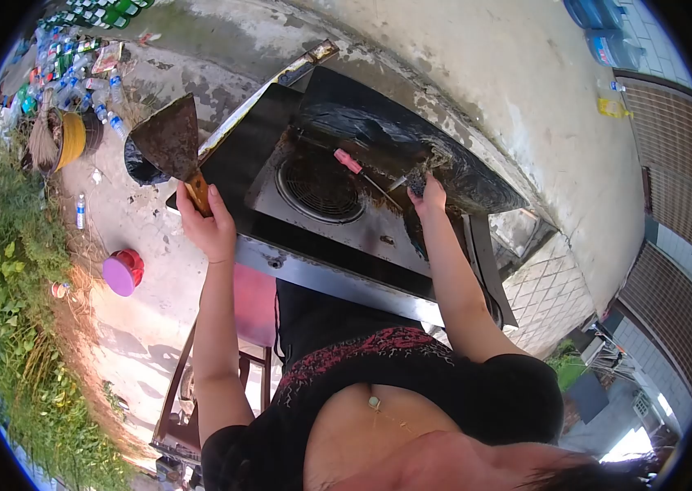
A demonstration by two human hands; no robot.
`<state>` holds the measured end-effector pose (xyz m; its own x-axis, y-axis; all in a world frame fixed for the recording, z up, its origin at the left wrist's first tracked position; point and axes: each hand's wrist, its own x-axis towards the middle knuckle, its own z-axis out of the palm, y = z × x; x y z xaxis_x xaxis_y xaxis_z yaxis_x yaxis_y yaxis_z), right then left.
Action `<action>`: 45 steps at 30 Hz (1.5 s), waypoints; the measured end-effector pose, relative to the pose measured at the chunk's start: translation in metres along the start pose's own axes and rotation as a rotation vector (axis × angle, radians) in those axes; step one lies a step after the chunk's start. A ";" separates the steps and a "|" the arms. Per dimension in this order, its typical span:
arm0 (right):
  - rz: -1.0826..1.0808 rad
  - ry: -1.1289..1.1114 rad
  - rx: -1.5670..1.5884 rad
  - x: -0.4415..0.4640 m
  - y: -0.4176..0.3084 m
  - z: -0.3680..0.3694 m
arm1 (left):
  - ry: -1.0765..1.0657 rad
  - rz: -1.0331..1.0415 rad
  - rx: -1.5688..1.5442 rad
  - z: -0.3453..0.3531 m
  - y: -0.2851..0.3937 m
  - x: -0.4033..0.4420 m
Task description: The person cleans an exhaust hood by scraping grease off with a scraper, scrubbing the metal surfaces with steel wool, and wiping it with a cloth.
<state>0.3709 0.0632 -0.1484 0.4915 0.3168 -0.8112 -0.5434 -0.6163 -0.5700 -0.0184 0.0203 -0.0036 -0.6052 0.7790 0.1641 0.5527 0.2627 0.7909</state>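
Note:
My left hand (pixel 207 219) is wrapped around the wooden handle of a wide, rusty scraper (pixel 168 137), its blade pointing up and away from me. Over the right side of a greasy metal appliance (pixel 268 196), my right hand (pixel 428 198) has its fingers closed on a grey, frayed wad (pixel 416 178) that looks like steel wool. A screwdriver (pixel 348 161) with a pink handle lies on the appliance, left of my right hand. Below it is a round grille (pixel 320 190) with dark grime around it. Behind stands a blackened, glossy panel (pixel 395 139).
A peeling wall (pixel 477 74) runs behind the appliance. On the ground to the left are a red bucket with a purple top (pixel 122 273), a plastic bottle (pixel 80 211) and a yellow-banded container (pixel 73 139). Several bottles (pixel 76 78) are heaped farther back. A chair (pixel 178 393) stands beside me.

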 end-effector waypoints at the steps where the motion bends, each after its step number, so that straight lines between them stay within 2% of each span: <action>1: -0.018 -0.026 0.082 -0.007 0.000 0.012 | -0.009 -0.005 0.005 -0.001 0.001 -0.001; 2: -0.037 -0.051 0.164 -0.007 0.002 0.022 | -0.011 0.006 0.007 -0.001 0.000 -0.002; 3: -0.109 0.037 0.207 0.003 0.000 0.035 | -0.014 0.020 0.008 -0.001 -0.002 -0.002; 5: -0.063 0.383 0.280 -0.008 -0.012 0.073 | 0.003 0.083 0.023 0.001 -0.006 -0.001; 7: -0.497 0.577 -0.427 0.002 0.011 0.074 | 0.038 0.178 0.051 0.003 -0.009 -0.001; 8: -0.842 0.580 -0.814 -0.004 0.019 0.061 | 0.046 0.217 0.066 0.003 -0.008 0.000; 10: -1.088 0.433 -1.056 -0.009 0.017 0.041 | 0.077 0.299 0.092 0.004 -0.006 0.003; 12: -1.339 0.265 -1.197 -0.014 0.010 0.023 | 0.049 0.217 0.069 0.003 -0.005 0.000; 15: -0.791 0.346 -0.828 -0.003 0.019 0.007 | 0.037 0.178 0.033 0.003 -0.007 0.000; 16: -0.661 0.270 -0.512 -0.001 0.022 0.009 | 0.039 0.176 0.020 0.003 -0.006 0.000; 19: -0.201 0.205 -0.105 -0.006 0.000 0.037 | 0.001 0.060 0.012 0.000 0.006 0.000; 20: -0.023 0.216 0.256 -0.005 -0.013 0.053 | -0.007 0.052 0.015 -0.001 0.004 -0.001; 23: 0.139 0.214 0.378 0.012 -0.011 0.052 | -0.021 0.069 0.011 -0.002 -0.001 -0.003; 24: -0.014 0.121 0.186 -0.004 -0.007 0.044 | -0.009 0.103 0.002 -0.001 0.000 -0.003; 25: -0.054 0.090 0.023 0.001 0.001 0.032 | 0.010 0.136 -0.008 0.002 0.002 -0.001; 28: 0.122 0.031 0.079 0.003 0.021 0.005 | 0.026 0.145 0.078 0.001 0.001 0.000; 31: 0.301 -0.060 0.394 0.031 0.035 0.020 | 0.013 0.068 -0.021 0.002 -0.003 -0.001; 35: 0.322 0.256 0.558 0.040 0.011 0.061 | -0.019 0.128 0.055 -0.001 0.003 0.000; 38: 0.167 0.291 0.501 0.012 0.000 0.053 | -0.003 0.144 0.029 0.001 0.005 0.000; 39: 0.000 0.278 0.455 -0.005 -0.001 0.050 | 0.006 0.148 0.040 0.003 0.006 0.001; 42: 0.095 0.188 0.353 0.004 0.012 0.046 | -0.010 0.121 0.066 0.000 0.008 -0.001; 45: 0.119 0.244 0.326 0.014 0.004 0.061 | -0.042 0.078 0.051 0.001 0.008 0.000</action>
<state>0.3343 0.1096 -0.1699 0.5377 0.0525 -0.8415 -0.7738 -0.3658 -0.5172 -0.0138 0.0231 0.0026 -0.5353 0.8210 0.1985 0.6260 0.2279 0.7458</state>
